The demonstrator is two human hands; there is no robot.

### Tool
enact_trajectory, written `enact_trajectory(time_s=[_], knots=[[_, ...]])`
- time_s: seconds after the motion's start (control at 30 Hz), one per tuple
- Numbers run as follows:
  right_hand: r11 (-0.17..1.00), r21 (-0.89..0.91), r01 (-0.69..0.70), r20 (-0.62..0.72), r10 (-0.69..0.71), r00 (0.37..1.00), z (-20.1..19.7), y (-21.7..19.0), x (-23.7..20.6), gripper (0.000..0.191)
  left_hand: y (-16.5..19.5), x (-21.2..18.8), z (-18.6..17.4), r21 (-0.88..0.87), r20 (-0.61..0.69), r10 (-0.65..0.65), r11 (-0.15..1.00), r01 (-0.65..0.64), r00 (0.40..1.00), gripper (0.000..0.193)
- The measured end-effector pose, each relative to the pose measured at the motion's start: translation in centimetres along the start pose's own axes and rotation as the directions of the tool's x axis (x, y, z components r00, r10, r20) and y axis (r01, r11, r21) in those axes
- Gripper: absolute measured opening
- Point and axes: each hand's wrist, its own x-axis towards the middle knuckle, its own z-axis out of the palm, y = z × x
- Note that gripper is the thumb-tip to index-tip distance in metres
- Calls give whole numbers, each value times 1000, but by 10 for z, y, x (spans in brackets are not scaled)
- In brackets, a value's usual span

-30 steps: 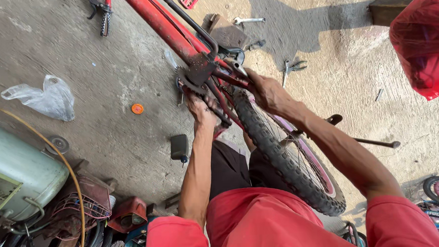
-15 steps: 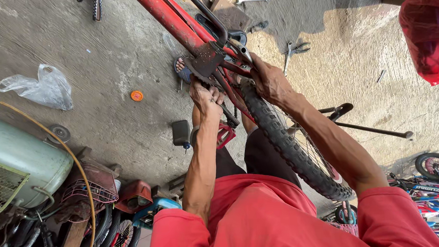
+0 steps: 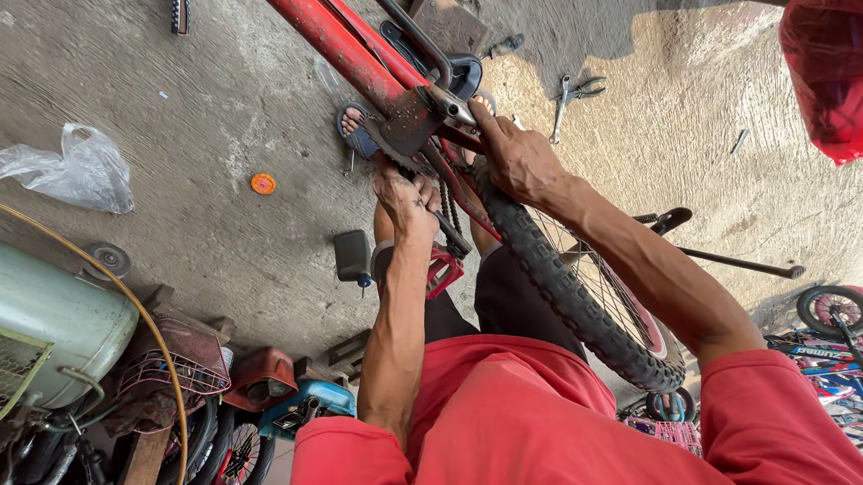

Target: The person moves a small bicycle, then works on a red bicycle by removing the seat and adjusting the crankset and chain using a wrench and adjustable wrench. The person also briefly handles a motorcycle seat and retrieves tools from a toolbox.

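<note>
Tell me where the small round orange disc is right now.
The small round orange disc lies on the concrete floor, left of the red bicycle frame, right of the crumpled clear plastic bag.

Both arms reach forward, left hand and right hand curled.

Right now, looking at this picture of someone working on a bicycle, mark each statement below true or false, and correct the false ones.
1. The bicycle frame is red. True.
2. The left hand rests flat on the concrete floor. False: it is up at the chain area under the frame.
3. The right hand is at the frame, just above the knobbly tyre. True.
4. A crumpled plastic bag lies on the floor to the left. True.
5. The small round disc on the floor is blue. False: it is orange.
6. The person's shirt is green. False: it is red.
</note>
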Motion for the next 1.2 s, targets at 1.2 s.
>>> enact_trajectory(time_s=[1.2], knots=[[993,117,-18,47,12,999,-15,-10,20,35,2,11,-11,-169,275,-237,942,290,932,36]])
